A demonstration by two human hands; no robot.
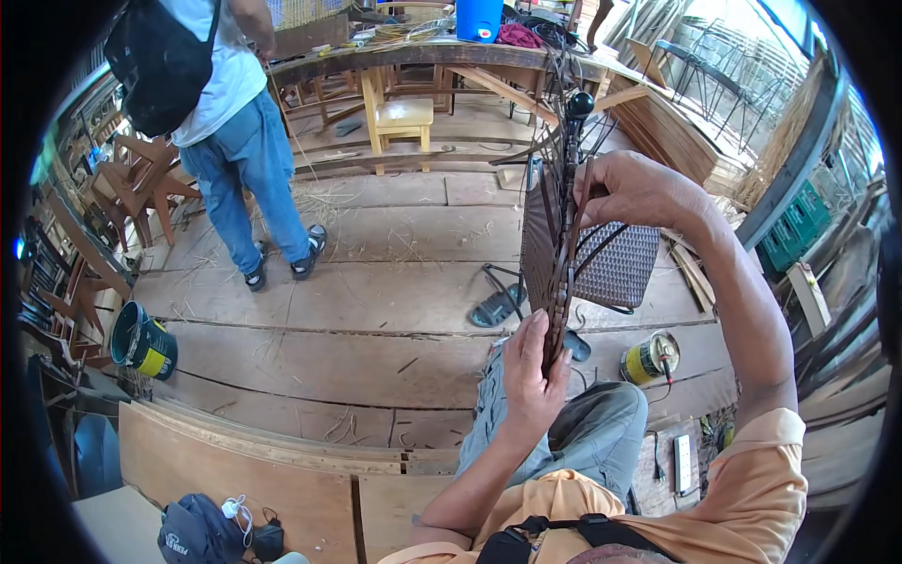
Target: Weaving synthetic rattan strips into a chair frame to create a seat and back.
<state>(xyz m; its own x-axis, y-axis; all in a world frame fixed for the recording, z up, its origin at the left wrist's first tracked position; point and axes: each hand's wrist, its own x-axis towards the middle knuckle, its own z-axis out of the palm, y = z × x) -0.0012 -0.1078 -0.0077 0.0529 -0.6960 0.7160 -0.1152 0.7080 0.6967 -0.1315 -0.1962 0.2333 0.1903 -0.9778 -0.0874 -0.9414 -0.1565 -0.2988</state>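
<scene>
— Looking down from the head camera: the woven chair frame (578, 254) stands upright before the knees, edge-on. How would it handle?

— Light but rigid, I judge; the loose dark strands (575, 202) are springy and slippery. Best gripped on the frame edge. The left hand (534, 362) has fingers closed on its lower edge; the right hand (634, 188) pinches strands near the top.

— Any packages?

— A yellow-labelled tin (650, 357) right of the frame, a black bucket (141, 340) with a yellow band far left, a blue container (479, 19) on the bench.
</scene>
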